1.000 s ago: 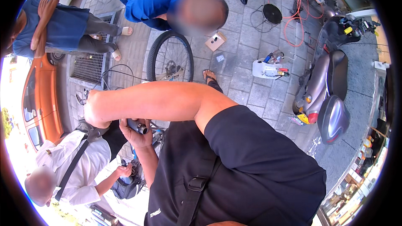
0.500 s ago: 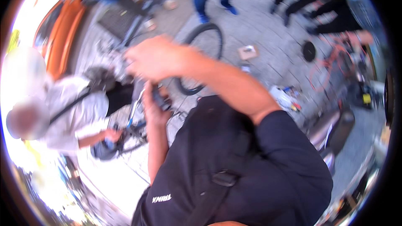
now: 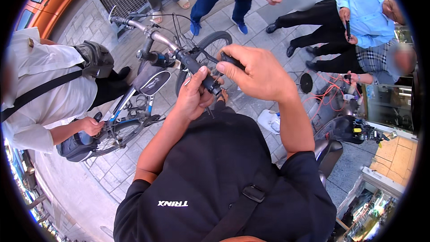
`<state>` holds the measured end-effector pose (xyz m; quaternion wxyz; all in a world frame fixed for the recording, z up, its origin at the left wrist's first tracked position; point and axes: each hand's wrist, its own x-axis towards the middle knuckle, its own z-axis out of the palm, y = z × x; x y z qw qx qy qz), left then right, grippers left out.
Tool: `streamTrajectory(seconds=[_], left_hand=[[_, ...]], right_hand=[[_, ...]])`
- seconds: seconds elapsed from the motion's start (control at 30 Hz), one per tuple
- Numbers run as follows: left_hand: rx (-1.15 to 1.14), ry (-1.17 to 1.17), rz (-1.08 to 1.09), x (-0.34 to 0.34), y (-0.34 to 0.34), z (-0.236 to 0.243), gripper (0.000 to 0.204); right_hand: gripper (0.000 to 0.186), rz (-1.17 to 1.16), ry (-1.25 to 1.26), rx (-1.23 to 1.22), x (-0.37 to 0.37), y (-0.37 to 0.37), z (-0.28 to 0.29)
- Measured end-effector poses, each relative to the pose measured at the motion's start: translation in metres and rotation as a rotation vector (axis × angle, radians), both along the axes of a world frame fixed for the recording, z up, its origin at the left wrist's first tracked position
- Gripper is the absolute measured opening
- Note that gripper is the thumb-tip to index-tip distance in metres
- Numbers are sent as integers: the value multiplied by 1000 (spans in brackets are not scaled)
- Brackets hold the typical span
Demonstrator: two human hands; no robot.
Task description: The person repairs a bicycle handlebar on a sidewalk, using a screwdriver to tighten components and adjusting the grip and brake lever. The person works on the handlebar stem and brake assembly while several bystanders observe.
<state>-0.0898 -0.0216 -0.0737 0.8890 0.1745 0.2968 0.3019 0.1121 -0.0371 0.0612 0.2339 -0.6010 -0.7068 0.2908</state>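
Note:
A bicycle's silver handlebar (image 3: 162, 39) points toward me, with a black grip (image 3: 188, 62) on its near end. My left hand (image 3: 193, 97) closes around the black end of the bar, thumb along its side. Just right of it, my right hand (image 3: 264, 74) is closed on a black handle-like piece (image 3: 232, 62); its exact kind is partly hidden by my fingers. Beyond my hands stands the bike's front wheel (image 3: 215, 45). A dark frame bag (image 3: 154, 82) sits on the blue and white frame.
At left a person in a white shirt (image 3: 49, 58) stands by the bike's rear, one hand near the saddle. Other people (image 3: 365, 13) stand ahead and at right. Orange cable (image 3: 329, 92), a black disc (image 3: 306, 83), a white bag (image 3: 269, 121) and a parked scooter (image 3: 331, 152) are on the right.
My right hand has moved right, from far across my left hand to the bar's end. The view has shifted, and the handlebar now shows clearly. A blue-shirted person at right is more fully visible.

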Motion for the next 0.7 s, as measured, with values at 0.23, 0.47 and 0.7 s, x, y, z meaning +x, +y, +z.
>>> streamTrajectory(seconds=[0.23,0.47,0.7], left_hand=[[13,-22,-51,-7,2,2,43],[15,-45,-55,-10,0,-1,40],[9,-48,-35,-13,-4,-4,41]], right_hand=[[29,-10,-125,36,-13,-3,2],[26,-5,-182,48,-23,-11,8],[30,24,-262,119,-33,-24,11]])
